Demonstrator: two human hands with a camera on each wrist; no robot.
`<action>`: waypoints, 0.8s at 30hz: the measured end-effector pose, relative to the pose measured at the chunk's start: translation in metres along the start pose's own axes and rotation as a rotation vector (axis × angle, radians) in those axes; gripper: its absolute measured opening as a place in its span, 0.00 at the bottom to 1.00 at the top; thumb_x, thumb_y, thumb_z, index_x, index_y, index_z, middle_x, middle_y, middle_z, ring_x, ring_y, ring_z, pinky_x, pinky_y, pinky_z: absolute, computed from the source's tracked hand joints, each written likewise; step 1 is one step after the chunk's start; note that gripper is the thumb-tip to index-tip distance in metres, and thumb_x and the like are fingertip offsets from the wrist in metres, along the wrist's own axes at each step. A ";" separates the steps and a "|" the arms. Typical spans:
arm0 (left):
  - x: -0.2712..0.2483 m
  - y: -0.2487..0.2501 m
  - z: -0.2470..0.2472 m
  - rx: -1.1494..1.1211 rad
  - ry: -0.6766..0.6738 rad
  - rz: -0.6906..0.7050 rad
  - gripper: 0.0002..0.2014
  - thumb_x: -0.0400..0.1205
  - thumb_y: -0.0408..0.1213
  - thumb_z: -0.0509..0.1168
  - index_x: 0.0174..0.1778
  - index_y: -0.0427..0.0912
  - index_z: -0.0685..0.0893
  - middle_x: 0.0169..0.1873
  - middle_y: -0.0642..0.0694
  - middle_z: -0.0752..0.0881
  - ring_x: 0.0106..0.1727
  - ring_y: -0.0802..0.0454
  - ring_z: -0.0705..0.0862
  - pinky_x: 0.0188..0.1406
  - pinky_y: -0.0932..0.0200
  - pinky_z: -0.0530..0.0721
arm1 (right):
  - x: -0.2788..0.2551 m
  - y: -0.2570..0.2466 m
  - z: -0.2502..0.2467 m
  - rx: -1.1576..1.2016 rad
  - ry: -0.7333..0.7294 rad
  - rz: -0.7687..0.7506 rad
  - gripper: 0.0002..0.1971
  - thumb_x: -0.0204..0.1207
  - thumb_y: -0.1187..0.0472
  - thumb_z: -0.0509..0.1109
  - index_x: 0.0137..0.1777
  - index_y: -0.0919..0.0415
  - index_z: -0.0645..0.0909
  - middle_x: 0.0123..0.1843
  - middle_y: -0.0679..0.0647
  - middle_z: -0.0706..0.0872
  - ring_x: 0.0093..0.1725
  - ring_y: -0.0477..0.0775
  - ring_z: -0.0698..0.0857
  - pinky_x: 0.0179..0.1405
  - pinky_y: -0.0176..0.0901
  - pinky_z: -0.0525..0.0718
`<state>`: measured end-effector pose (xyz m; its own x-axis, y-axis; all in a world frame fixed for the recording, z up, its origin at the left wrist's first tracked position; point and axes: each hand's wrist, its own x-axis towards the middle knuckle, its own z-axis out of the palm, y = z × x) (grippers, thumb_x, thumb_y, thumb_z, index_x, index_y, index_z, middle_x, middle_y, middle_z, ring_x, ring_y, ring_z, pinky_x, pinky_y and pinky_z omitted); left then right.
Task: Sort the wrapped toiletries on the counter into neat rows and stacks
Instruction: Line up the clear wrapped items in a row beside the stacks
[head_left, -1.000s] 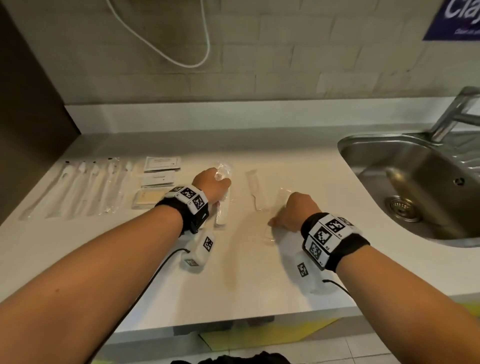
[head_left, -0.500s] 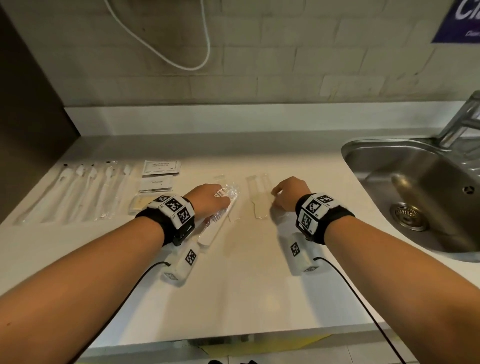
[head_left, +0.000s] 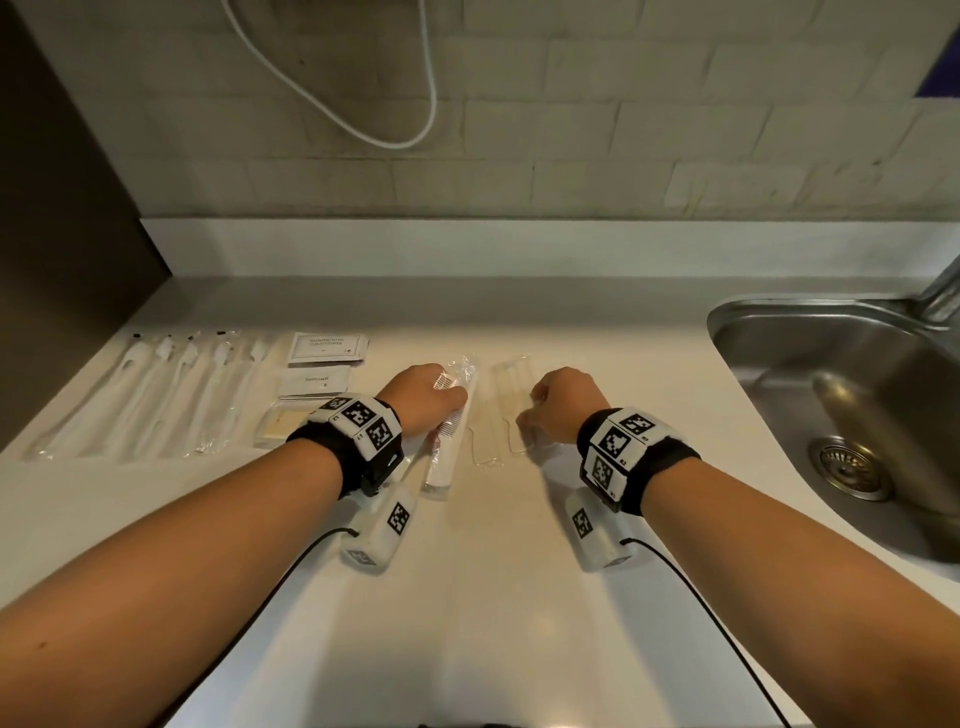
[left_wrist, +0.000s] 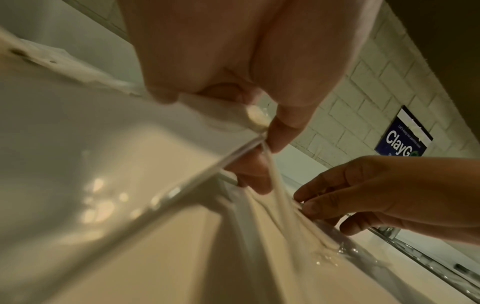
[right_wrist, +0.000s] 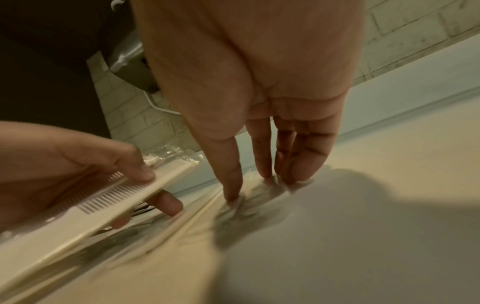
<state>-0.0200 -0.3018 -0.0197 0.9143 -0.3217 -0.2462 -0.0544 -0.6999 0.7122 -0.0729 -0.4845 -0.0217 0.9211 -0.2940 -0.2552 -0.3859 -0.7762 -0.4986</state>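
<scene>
On the white counter (head_left: 493, 571), my left hand (head_left: 427, 395) pinches a white comb in a clear wrapper (head_left: 451, 434), its near end low over the counter. The left wrist view shows thumb and fingers (left_wrist: 281, 131) clamped on the comb's edge (left_wrist: 145, 144). Just to its right lie flat clear wrapped packets (head_left: 508, 395). My right hand (head_left: 537, 413) rests straight fingertips (right_wrist: 235, 193) on their right edge. The comb (right_wrist: 122, 197) is held just left of those packets (right_wrist: 249, 197).
A row of wrapped toothbrushes (head_left: 156, 400) lies at the far left. Beside it are a shampoo sachet (head_left: 327, 347), a toothpaste sachet (head_left: 314, 382) and a wrapped soap (head_left: 278, 427). A steel sink (head_left: 831, 395) is set in at the right. A white cable (head_left: 363, 130) hangs on the wall.
My left hand has carried the comb right and turned it alongside the clear packets. My right hand has moved from the nearer packet back to the packets' right edge.
</scene>
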 end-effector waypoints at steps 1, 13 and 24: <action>0.002 0.001 0.000 0.002 -0.003 -0.003 0.14 0.80 0.40 0.63 0.51 0.31 0.81 0.41 0.40 0.84 0.41 0.43 0.81 0.43 0.52 0.78 | 0.003 0.000 0.000 -0.001 0.000 -0.001 0.15 0.66 0.63 0.79 0.51 0.68 0.88 0.54 0.58 0.89 0.51 0.57 0.87 0.50 0.44 0.87; 0.019 0.004 -0.005 -0.154 -0.032 -0.062 0.06 0.79 0.37 0.65 0.44 0.37 0.78 0.34 0.41 0.80 0.27 0.48 0.80 0.28 0.58 0.80 | 0.024 -0.003 0.015 -0.122 -0.024 -0.009 0.14 0.67 0.53 0.76 0.47 0.63 0.87 0.53 0.59 0.85 0.46 0.57 0.87 0.46 0.46 0.89; 0.025 -0.012 -0.015 -0.260 0.099 -0.115 0.09 0.80 0.37 0.70 0.40 0.33 0.86 0.31 0.39 0.86 0.28 0.46 0.82 0.32 0.53 0.84 | 0.014 -0.041 0.011 -0.213 -0.127 -0.456 0.29 0.75 0.52 0.73 0.77 0.51 0.72 0.72 0.54 0.80 0.68 0.56 0.80 0.68 0.51 0.79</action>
<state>0.0097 -0.2919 -0.0239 0.9438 -0.1774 -0.2789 0.1447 -0.5369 0.8311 -0.0444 -0.4510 -0.0142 0.9745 0.1607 -0.1564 0.0848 -0.9097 -0.4065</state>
